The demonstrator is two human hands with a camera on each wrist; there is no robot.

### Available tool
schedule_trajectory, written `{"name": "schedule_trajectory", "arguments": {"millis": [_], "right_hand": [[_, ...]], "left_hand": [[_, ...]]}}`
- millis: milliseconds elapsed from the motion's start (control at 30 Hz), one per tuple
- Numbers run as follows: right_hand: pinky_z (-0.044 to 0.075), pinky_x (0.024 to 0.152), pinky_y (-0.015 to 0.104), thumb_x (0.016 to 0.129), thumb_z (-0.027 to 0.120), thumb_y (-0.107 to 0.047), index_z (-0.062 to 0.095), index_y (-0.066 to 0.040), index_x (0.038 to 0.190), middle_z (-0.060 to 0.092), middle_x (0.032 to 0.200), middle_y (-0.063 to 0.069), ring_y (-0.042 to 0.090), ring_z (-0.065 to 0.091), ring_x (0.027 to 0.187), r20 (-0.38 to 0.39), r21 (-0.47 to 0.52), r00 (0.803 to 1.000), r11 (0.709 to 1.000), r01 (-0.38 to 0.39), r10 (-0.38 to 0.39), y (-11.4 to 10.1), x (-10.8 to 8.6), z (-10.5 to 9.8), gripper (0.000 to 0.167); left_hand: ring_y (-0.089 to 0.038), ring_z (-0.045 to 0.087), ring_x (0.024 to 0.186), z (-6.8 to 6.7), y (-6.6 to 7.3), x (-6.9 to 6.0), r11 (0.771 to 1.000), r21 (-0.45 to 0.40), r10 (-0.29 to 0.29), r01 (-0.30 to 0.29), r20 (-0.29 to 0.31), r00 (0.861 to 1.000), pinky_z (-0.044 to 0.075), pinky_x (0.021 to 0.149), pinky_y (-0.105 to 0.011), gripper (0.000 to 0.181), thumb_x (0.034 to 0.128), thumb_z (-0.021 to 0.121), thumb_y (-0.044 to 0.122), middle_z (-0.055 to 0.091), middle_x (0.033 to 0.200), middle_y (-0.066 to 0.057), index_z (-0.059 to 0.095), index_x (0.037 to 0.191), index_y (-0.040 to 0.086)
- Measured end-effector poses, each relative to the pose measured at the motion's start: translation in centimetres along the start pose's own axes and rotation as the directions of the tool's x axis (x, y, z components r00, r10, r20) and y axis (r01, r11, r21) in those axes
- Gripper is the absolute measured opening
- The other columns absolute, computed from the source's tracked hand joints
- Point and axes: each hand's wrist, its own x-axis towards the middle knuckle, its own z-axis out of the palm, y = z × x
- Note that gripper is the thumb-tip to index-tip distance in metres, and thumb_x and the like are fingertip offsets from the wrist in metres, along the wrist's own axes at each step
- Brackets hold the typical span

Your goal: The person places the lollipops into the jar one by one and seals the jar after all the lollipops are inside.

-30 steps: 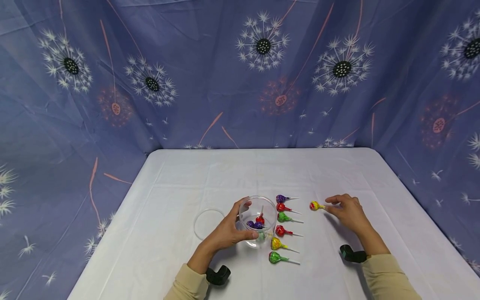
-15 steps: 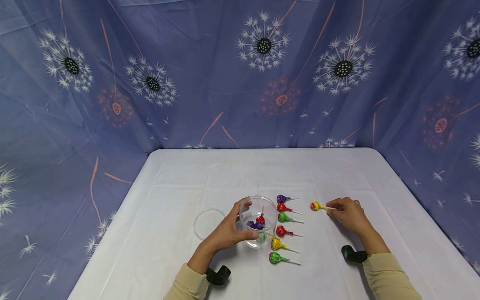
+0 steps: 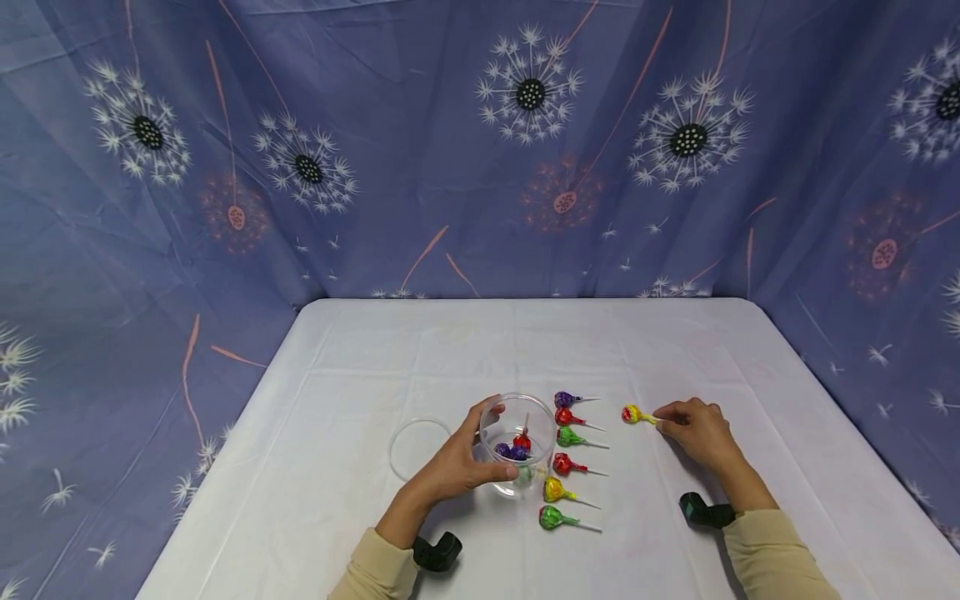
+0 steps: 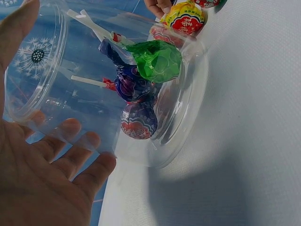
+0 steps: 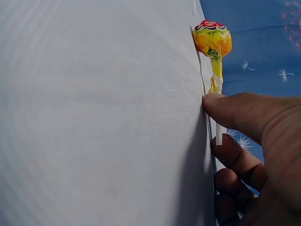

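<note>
My left hand (image 3: 459, 463) is wrapped round a clear plastic jar (image 3: 498, 490), steadying it on the table. Inside the jar lie several wrapped lollipops; the left wrist view shows a green lollipop (image 4: 157, 61) and purple ones (image 4: 138, 120) near its base. To the right, my right hand (image 3: 701, 429) pinches the stick of a yellow lollipop (image 3: 632, 413), whose head points left. In the right wrist view, the thumb lies over the stick of that yellow lollipop (image 5: 212, 40), which is at the cloth.
Beside the jar runs a column of lollipops: purple (image 3: 564, 400), red (image 3: 564, 417), green (image 3: 567, 437), another red (image 3: 564, 464), yellow (image 3: 555, 490) and another green (image 3: 551, 517), sticks pointing right. Left of the jar lies a clear round lid (image 3: 392, 443). A white cloth (image 3: 420, 358) covers the table.
My right hand's fingers have come together on the yellow lollipop's stick, the hand shifting slightly right and down. My left hand and the jar have stayed in place.
</note>
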Motion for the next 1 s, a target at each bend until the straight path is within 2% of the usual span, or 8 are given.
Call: {"name": "schedule_trajectory", "arguments": {"millis": [600, 1000], "right_hand": [[0.026, 0.076, 0.051, 0.084, 0.066, -0.012, 0.072, -0.008, 0.092, 0.060, 0.087, 0.013, 0.031, 0.045, 0.087, -0.034, 0.019, 0.999, 1.000, 0.003, -0.002, -0.3, -0.3, 0.0, 0.011], [0.024, 0.070, 0.038, 0.084, 0.066, -0.008, 0.073, -0.009, 0.091, 0.059, 0.084, 0.010, 0.024, 0.043, 0.081, -0.094, 0.017, 0.995, 0.999, 0.038, -0.037, -1.1, -0.3, -0.2, 0.010]], "left_hand": [[-0.025, 0.033, 0.141, 0.0, -0.1, 0.1, 1.000, -0.016, 0.013, -0.013, 0.003, 1.000, 0.030, 0.114, -0.050, 0.095, 0.0747, 0.078, 0.040, 0.033, 0.153, -0.005, 0.017, 0.147, 0.037], [-0.029, 0.034, 0.140, 0.0, 0.0, 0.1, 1.000, -0.024, 0.017, -0.017, 0.006, 1.000, 0.030, 0.113, -0.052, 0.094, 0.0764, 0.078, 0.035, 0.034, 0.152, -0.007, 0.017, 0.148, 0.034]]}}
